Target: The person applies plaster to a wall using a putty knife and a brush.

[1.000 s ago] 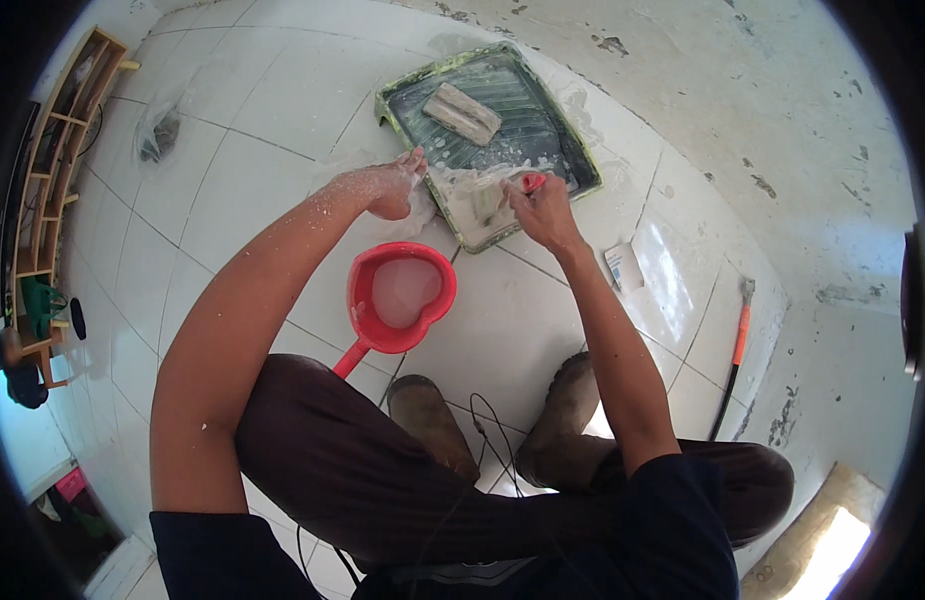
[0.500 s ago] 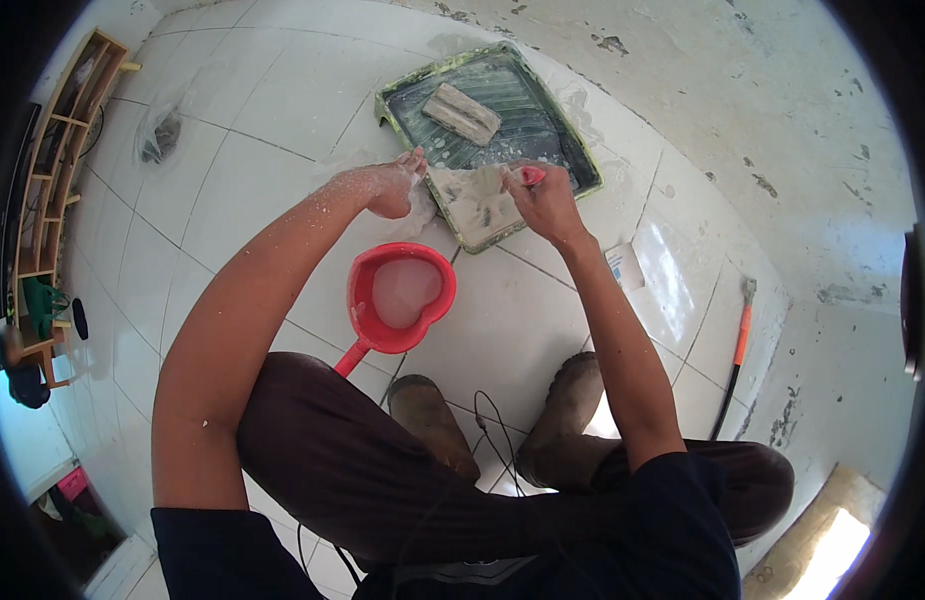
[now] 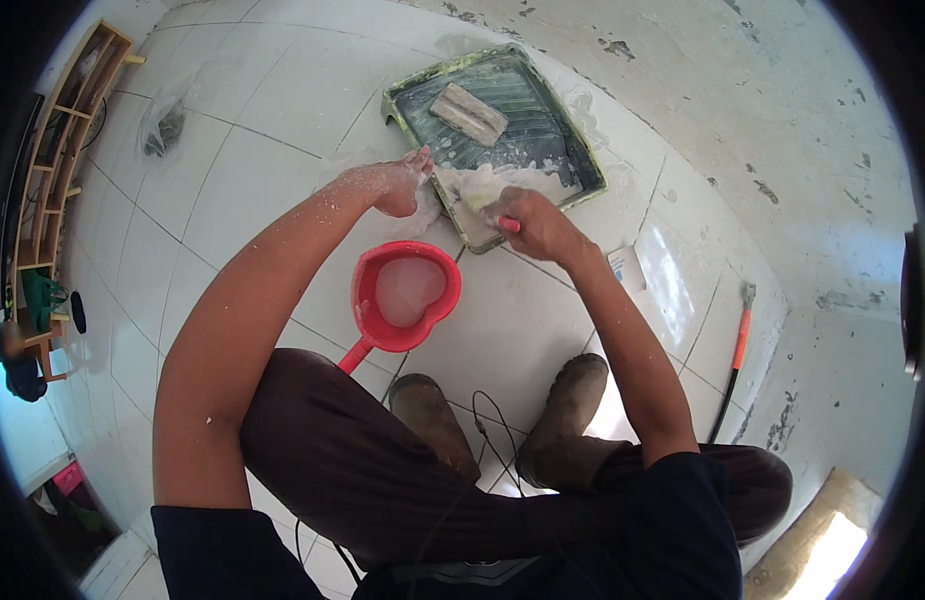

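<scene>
A dark green paint tray (image 3: 592, 165) with a splattered yellow-green rim lies on the floor ahead, holding wet white paste (image 3: 554, 186) in its near part. My left hand (image 3: 394, 188), dusted white, grips the tray's left rim with its fingers. My right hand (image 3: 538, 226) is closed round a red-handled putty knife (image 3: 509, 224) above the paste; its blade is mostly hidden by paste and fingers. A paste-crusted rectangular block (image 3: 469, 114) rests on the tray's ribbed slope. Nearer me stands a red heart-shaped dipper (image 3: 360, 300) with cloudy white liquid inside.
Crumpled clear plastic (image 3: 422, 218) lies under my left hand, and another plastic bag (image 3: 162, 130) farther left. At right are a small white packet (image 3: 627, 268) and an orange-and-black long-handled tool (image 3: 740, 340) by the flaking wall. A wooden shelf (image 3: 57, 170) lines the left. Cables loop near my boots.
My right hand has moved slightly nearer me and turned, with the putty knife's red handle now pointing lower left. The paste is pushed into a heap. My left hand stays at the rim.
</scene>
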Motion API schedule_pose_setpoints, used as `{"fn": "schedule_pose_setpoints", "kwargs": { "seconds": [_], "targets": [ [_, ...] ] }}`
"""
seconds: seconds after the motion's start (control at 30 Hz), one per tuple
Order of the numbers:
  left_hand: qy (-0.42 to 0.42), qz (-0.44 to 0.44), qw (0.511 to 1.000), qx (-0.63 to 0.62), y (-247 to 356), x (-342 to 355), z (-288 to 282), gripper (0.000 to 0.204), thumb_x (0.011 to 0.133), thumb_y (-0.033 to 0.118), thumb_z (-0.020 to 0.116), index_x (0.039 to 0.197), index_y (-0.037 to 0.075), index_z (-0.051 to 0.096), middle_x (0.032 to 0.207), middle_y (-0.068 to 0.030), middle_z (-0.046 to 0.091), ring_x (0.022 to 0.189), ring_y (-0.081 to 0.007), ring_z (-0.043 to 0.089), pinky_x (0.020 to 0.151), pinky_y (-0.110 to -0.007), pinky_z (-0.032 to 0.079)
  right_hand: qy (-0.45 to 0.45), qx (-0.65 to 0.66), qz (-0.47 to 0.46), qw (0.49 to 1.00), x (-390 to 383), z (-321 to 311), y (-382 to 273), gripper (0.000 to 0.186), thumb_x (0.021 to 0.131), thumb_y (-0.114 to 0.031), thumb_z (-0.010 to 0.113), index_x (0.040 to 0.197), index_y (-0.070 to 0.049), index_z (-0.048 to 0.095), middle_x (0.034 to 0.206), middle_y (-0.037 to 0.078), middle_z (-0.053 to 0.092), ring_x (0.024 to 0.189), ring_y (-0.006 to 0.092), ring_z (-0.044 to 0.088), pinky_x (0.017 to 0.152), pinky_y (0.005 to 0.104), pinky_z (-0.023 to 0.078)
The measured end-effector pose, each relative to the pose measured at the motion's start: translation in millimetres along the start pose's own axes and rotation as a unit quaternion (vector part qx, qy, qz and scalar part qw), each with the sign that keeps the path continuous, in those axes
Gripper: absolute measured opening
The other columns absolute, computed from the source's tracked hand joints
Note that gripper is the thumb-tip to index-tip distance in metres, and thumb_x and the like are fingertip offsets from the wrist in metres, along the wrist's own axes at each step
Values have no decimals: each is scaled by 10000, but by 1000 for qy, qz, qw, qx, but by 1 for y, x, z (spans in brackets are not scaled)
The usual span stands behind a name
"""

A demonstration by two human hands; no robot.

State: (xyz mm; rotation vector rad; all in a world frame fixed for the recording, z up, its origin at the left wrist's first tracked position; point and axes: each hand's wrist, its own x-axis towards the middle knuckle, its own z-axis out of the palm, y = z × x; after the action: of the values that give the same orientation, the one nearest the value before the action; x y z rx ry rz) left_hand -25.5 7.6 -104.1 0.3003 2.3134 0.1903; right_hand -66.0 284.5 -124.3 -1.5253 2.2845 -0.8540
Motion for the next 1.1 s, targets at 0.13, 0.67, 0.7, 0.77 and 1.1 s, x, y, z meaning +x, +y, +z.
{"fn": "schedule_pose_setpoints", "kwargs": {
  "seconds": [0.13,0.67,0.7,0.77,1.1],
  "targets": [
    [-5,2,1000,17,2,5,-3,905,773,62,506,1578,-60,111,1656,-276,19,1553,-336,93,1255,-370,207,29,28,-18,999,2,-14,-5,216,845,-75,678,1051,-41,732,953,192,677,887,403,635,792,459,521],
    [-6,-4,1000,27,8,2,-7,902,764,64,505,1564,-93,119,1649,-293,32,1555,-334,78,1256,-369,206,166,62,69,982,-7,-36,1,161,846,-135,708,934,-3,736,781,221,652,760,431,622,723,463,514],
    [-9,-10,999,30,9,1,-8,898,769,66,505,1566,-87,121,1650,-290,29,1556,-332,77,1255,-368,208,135,7,127,983,-10,-39,1,160,862,-136,687,866,24,698,759,238,638,739,458,608,690,479,508],
    [-4,-4,1000,24,11,3,-10,896,773,70,507,1569,-81,125,1652,-285,29,1556,-329,76,1255,-363,205,122,-12,108,987,-16,-23,9,165,865,-135,678,826,25,670,762,243,631,748,458,605,686,483,498],
    [7,2,1000,3,6,-1,-6,887,784,77,518,1576,-60,141,1663,-256,23,1560,-299,79,1259,-352,191,108,-9,147,983,-1,-29,3,268,880,-180,666,719,18,584,706,264,600,696,465,600,651,526,462]
  ]
}}
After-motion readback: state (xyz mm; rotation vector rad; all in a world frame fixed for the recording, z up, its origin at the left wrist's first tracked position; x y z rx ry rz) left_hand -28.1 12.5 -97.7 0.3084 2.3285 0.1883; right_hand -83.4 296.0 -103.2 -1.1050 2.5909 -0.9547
